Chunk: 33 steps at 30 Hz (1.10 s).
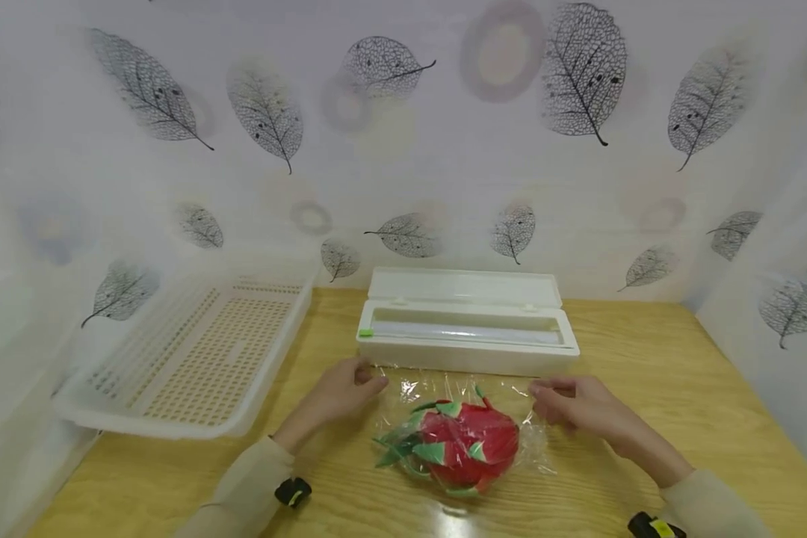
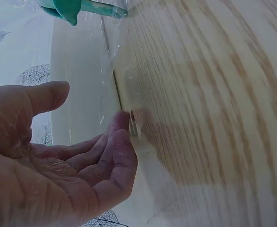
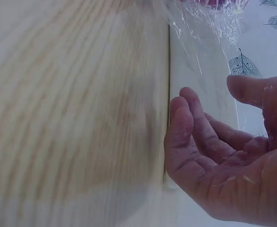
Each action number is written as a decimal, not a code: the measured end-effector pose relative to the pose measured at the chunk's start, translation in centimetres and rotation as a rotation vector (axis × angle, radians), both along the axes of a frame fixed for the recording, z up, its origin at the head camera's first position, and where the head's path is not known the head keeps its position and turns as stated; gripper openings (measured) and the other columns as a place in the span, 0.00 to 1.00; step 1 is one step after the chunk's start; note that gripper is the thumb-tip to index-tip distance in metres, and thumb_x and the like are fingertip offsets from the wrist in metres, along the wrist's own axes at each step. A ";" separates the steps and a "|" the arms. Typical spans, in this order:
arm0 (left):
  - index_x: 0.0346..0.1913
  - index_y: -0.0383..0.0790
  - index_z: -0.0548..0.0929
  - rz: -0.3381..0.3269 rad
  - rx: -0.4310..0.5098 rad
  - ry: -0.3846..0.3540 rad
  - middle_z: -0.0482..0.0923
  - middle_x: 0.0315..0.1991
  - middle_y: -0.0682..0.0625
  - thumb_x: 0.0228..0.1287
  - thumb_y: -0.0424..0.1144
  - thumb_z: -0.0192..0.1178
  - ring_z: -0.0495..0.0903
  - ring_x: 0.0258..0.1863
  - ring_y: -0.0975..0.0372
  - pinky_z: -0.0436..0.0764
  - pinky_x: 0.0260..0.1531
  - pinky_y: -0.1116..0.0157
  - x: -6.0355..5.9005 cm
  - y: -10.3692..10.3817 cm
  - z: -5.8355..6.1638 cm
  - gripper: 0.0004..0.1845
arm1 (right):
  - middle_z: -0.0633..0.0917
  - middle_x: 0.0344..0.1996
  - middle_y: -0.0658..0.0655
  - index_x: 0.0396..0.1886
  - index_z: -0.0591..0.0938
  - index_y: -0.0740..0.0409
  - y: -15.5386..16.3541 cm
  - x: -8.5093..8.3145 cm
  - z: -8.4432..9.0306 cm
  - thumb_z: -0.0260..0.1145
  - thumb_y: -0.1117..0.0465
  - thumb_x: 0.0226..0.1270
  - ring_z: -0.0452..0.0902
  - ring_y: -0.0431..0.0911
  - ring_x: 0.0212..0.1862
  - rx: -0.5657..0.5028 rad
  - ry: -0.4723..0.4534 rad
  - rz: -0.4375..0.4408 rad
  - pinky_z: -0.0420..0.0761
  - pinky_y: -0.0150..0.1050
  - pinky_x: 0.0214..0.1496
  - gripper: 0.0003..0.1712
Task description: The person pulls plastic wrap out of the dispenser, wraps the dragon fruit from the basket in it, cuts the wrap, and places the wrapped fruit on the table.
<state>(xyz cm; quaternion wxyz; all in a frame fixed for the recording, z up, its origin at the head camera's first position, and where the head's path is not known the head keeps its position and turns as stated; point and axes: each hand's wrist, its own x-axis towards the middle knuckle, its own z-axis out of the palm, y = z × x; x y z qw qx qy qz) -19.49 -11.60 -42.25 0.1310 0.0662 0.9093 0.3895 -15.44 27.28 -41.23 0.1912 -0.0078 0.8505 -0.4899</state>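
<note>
A red dragon fruit (image 1: 474, 441) with green-tipped scales lies on the table under clear plastic wrap (image 1: 444, 388), whose crumpled edges spread to both sides. My left hand (image 1: 344, 390) is at the wrap's upper left edge. In the left wrist view that hand (image 2: 77, 161) has loosely bent fingers, its thumb apart from them and nothing between. At the wrap's right edge is my right hand (image 1: 588, 409). The right wrist view shows this hand (image 3: 223, 151) with relaxed fingers and a separated thumb, also holding nothing. Whether either hand touches the wrap is unclear.
Just behind the fruit stands a white wrap dispenser box (image 1: 467, 361), lid (image 1: 464, 288) raised, with a roll of clear film (image 1: 467, 332) inside. A white perforated basket (image 1: 242, 418) sits at the left. Leaf-patterned sheeting (image 1: 430, 172) surrounds the wooden table (image 1: 645, 351).
</note>
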 end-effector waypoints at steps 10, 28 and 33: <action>0.53 0.34 0.86 0.019 0.074 0.028 0.88 0.41 0.48 0.71 0.44 0.63 0.84 0.40 0.60 0.85 0.46 0.60 -0.8 0.6 -0.2 0.17 | 0.88 0.39 0.59 0.56 0.83 0.69 -1.7 -0.6 1.2 0.61 0.57 0.77 0.82 0.42 0.41 -0.045 0.162 -0.015 0.86 0.38 0.39 0.20; 0.39 0.44 0.87 -0.126 -0.092 0.200 0.86 0.38 0.53 0.70 0.38 0.63 0.82 0.37 0.65 0.83 0.40 0.63 1.6 -2.3 2.2 0.04 | 0.89 0.41 0.48 0.49 0.86 0.53 -1.5 2.7 1.5 0.60 0.59 0.79 0.82 0.37 0.40 0.021 0.526 0.014 0.86 0.35 0.39 0.10; 0.58 0.42 0.82 -0.186 -0.257 0.241 0.85 0.53 0.45 0.68 0.45 0.67 0.84 0.50 0.54 0.85 0.49 0.52 2.6 -1.7 3.8 0.19 | 0.88 0.44 0.42 0.50 0.85 0.54 -1.5 3.3 1.4 0.58 0.64 0.79 0.83 0.33 0.45 -0.010 0.578 0.083 0.86 0.34 0.42 0.10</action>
